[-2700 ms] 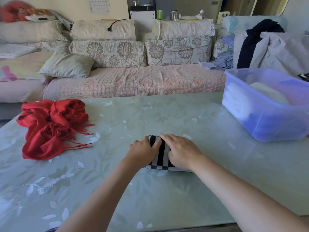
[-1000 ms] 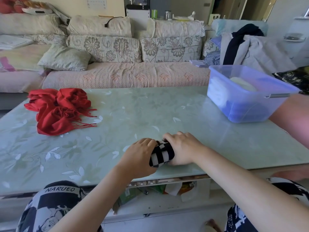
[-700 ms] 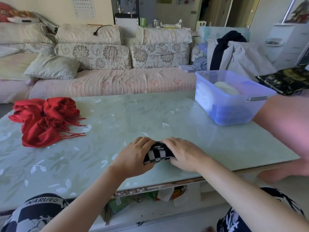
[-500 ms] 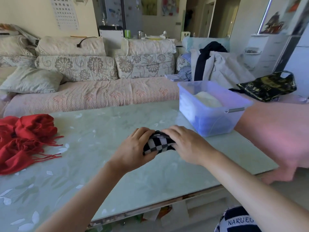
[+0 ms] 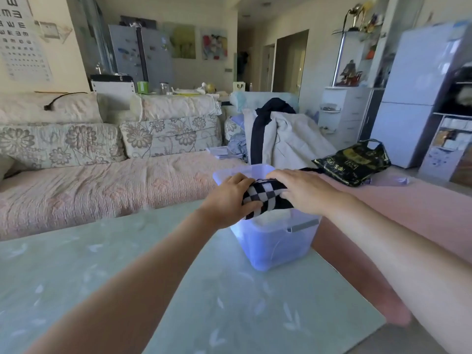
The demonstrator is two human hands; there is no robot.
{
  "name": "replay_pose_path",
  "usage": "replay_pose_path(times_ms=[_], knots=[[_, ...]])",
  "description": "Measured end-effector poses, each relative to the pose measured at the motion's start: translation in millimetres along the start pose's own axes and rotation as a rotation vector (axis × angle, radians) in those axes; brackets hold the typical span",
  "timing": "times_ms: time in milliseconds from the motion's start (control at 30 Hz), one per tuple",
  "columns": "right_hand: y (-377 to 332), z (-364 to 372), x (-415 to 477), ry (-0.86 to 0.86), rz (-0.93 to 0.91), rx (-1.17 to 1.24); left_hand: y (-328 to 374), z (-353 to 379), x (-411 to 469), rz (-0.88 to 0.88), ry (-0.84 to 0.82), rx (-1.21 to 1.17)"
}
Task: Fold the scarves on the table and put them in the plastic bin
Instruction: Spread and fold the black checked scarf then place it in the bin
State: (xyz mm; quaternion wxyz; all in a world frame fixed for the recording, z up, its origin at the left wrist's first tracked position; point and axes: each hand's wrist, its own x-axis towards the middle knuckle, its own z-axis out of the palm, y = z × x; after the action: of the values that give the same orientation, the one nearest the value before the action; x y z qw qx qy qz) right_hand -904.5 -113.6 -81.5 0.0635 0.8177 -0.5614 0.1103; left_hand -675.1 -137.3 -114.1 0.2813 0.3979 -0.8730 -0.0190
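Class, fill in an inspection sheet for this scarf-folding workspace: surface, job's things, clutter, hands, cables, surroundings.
Surface: pale green, leaf-patterned table.
Job's things: folded checkered scarf held above the open plastic bin, not yet inside; the bin stands at the table's right edge.
Clutter: black bag lying beyond the bin, off the table.
Hands: left hand and right hand each grip one end of the scarf.
Cables: black cable on the sofa back.
Surroundings: sofa, clothes pile, fridge, eye chart.
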Motion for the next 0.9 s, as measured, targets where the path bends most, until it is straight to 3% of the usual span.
replay_pose_path(times_ms=[133, 233, 400, 500, 633, 800, 900], knots=[[48, 21, 26, -0.141, 0.133, 0.185, -6, 28, 50, -0.067, -0.174, -0.02], [76, 26, 47, -0.232, 0.188, 0.17, -8, 46, 78, -0.155, -0.354, -0.091], [81, 49, 67, -0.591, 0.241, 0.179, -23, 86, 96, -0.199, -0.771, -0.053], [77, 78, 79, -0.715, 0.236, 0.142, -28, 105, 101, -0.205, -0.919, 0.101], [76, 110, 90, -0.747, 0.237, 0.074, -29, 121, 110, -0.182, -0.931, 0.249], [92, 125, 86, -0.468, 0.257, 0.08, -36, 132, 115, -0.101, -0.573, 0.401], [97, 127, 82, -0.474, 0.241, 0.128, -32, 133, 114, -0.102, -0.64, 0.408]])
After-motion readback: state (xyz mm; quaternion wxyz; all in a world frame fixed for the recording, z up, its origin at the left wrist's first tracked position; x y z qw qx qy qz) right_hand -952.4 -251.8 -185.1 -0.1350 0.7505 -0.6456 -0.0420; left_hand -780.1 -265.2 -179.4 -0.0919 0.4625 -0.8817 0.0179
